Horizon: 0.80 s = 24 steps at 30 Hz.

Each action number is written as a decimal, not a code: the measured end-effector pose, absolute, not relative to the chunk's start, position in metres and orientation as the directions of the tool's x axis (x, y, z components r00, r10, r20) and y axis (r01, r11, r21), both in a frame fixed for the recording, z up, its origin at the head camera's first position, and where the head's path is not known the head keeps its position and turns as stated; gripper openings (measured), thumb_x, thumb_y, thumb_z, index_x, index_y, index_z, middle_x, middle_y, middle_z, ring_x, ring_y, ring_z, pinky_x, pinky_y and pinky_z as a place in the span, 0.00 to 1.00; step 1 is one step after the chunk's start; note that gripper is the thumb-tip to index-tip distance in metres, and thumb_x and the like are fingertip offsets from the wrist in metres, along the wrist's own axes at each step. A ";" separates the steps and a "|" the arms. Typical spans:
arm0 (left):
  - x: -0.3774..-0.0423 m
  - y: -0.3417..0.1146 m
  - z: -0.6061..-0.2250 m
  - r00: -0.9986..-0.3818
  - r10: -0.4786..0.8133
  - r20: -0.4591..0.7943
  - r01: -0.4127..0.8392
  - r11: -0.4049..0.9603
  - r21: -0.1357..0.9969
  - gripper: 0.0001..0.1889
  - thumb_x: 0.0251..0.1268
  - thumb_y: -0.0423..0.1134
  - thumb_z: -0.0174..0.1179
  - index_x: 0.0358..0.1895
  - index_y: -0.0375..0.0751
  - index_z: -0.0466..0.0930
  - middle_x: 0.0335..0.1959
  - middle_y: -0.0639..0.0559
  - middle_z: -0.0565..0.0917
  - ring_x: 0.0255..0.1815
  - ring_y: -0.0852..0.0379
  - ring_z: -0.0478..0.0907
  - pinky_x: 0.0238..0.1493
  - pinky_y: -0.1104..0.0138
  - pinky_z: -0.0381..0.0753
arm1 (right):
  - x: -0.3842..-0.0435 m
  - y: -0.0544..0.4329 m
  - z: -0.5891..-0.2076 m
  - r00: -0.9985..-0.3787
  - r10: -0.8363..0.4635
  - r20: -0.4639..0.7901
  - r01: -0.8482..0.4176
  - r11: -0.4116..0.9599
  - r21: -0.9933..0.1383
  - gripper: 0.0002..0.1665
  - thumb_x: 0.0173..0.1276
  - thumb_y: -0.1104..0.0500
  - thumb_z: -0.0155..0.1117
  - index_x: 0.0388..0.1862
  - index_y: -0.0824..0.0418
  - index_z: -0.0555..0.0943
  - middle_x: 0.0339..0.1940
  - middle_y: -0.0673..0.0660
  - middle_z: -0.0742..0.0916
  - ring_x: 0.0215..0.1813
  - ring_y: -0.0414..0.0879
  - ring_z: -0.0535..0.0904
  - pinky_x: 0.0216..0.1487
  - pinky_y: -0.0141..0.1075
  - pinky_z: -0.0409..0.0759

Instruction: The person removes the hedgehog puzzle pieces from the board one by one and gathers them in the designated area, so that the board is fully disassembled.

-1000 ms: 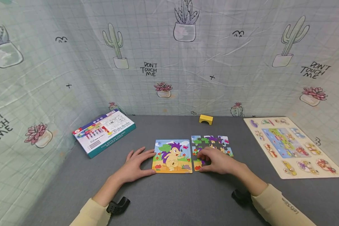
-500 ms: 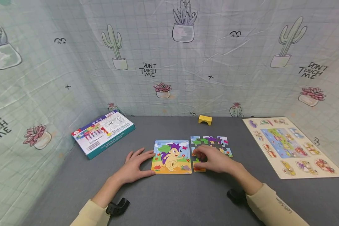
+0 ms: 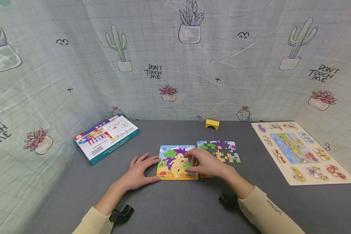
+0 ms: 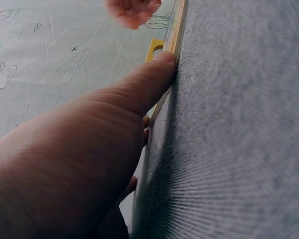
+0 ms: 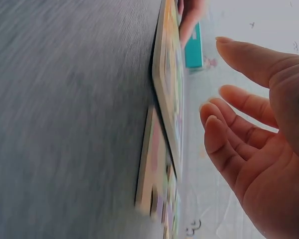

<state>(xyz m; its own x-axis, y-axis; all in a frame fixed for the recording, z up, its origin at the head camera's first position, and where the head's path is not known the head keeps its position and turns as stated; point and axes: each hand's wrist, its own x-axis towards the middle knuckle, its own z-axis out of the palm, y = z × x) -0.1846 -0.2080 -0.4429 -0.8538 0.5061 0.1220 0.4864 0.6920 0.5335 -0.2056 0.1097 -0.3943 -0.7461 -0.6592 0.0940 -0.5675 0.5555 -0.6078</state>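
A square hedgehog puzzle board point(image 3: 175, 165) lies flat at the middle of the table. My left hand point(image 3: 138, 174) rests at its left edge, thumb and fingertips against the rim with fingers spread. In the left wrist view, that thumb point(image 4: 149, 82) meets the side of the board. Over the board's right part hovers my right hand point(image 3: 209, 164), hiding some of the picture. The right wrist view shows its thumb and fingers point(image 5: 217, 134) loosely bent and apart, nothing between them, above the board's edge. Loose jigsaw pieces point(image 3: 220, 155) lie right beside the board, partly behind my right hand.
A yellow arch block point(image 3: 212, 123) stands at the back. To the left sits a teal-edged toy box point(image 3: 108, 138). A large wooden picture board point(image 3: 266, 135) lies at the right. A printed cloth point(image 3: 175, 58) hangs behind and around the table.
My right hand has moved left, from the loose pieces to above the hedgehog board, uncovering more of the pieces. The left hand stays at the board's left edge.
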 end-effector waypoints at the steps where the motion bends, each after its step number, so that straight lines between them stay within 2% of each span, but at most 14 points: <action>1: -0.185 -0.208 -0.443 -0.853 0.507 0.121 0.486 0.691 0.535 0.38 0.61 0.60 0.69 0.72 0.48 0.74 0.74 0.51 0.69 0.79 0.37 0.50 0.70 0.33 0.35 | -0.206 0.107 -0.395 -0.745 -0.661 0.087 -0.564 0.555 -0.612 0.27 0.65 0.52 0.76 0.57 0.65 0.81 0.41 0.54 0.83 0.40 0.45 0.78 0.41 0.34 0.80; 8: -0.185 -0.207 -0.441 -0.853 0.508 0.118 0.484 0.687 0.543 0.37 0.61 0.60 0.69 0.72 0.47 0.74 0.74 0.51 0.70 0.79 0.37 0.50 0.70 0.33 0.35 | -0.208 0.091 -0.398 -0.732 -0.680 0.036 -0.537 0.544 -0.644 0.27 0.64 0.52 0.76 0.57 0.65 0.80 0.43 0.53 0.82 0.39 0.45 0.78 0.41 0.36 0.80; 15: -0.185 -0.206 -0.442 -0.859 0.501 0.103 0.471 0.698 0.539 0.38 0.61 0.62 0.68 0.71 0.49 0.74 0.74 0.52 0.70 0.79 0.38 0.50 0.70 0.33 0.35 | -0.204 0.083 -0.405 -0.748 -0.663 -0.024 -0.530 0.620 -0.578 0.26 0.64 0.50 0.76 0.56 0.62 0.81 0.41 0.50 0.79 0.41 0.43 0.74 0.45 0.37 0.77; 24: -0.184 -0.206 -0.441 -0.864 0.492 0.107 0.467 0.703 0.537 0.37 0.61 0.62 0.68 0.71 0.48 0.75 0.74 0.51 0.70 0.79 0.37 0.50 0.70 0.31 0.35 | -0.200 0.074 -0.405 -0.787 -0.613 -0.061 -0.505 0.699 -0.506 0.23 0.64 0.49 0.76 0.51 0.62 0.81 0.41 0.50 0.78 0.40 0.44 0.73 0.43 0.39 0.76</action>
<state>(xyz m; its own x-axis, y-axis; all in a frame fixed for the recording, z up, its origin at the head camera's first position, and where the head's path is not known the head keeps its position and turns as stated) -0.1840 -0.2064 -0.4411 -0.8639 0.4922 0.1070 0.4670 0.7029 0.5365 -0.1999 0.0744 -0.4051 -0.7874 -0.6134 -0.0605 -0.5054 0.6988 -0.5063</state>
